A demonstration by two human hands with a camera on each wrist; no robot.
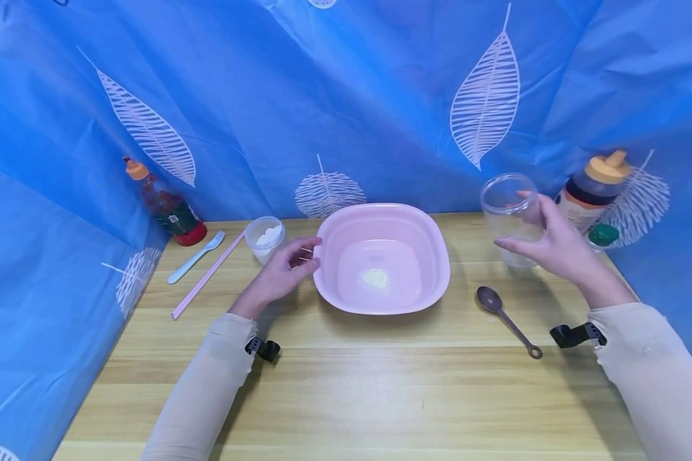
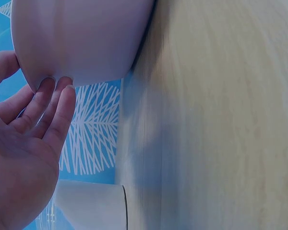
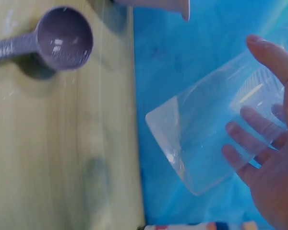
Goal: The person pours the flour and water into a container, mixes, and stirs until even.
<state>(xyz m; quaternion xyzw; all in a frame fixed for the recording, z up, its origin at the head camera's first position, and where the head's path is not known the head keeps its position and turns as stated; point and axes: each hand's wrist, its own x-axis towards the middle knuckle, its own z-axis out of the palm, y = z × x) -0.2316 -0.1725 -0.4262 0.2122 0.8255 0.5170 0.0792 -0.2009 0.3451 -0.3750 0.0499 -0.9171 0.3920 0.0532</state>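
Note:
My left hand (image 1: 281, 272) holds the left rim of a pink plastic basin (image 1: 380, 306), which stands on the table. In the left wrist view, fingertips (image 2: 49, 82) touch the outer side of the basin (image 2: 86, 38), with the thumb at its rim. My right hand (image 1: 556, 246) grips a clear plastic cup (image 1: 510, 221) around its side. Seen from the right wrist, the cup (image 3: 197, 139) is tilted, and its bottom is off the table. Nearer to me lies a brown measuring spoon (image 1: 504, 320), below the cup in the head view.
A clear tub (image 1: 265, 237) with white contents stands left of the basin. Farther left are a pink stick (image 1: 207, 275), a light blue fork (image 1: 196, 258) and a red sauce bottle (image 1: 170, 205). Behind my right hand stand a yellow-capped dark bottle (image 1: 591, 192) and a green-topped container (image 1: 603, 235).

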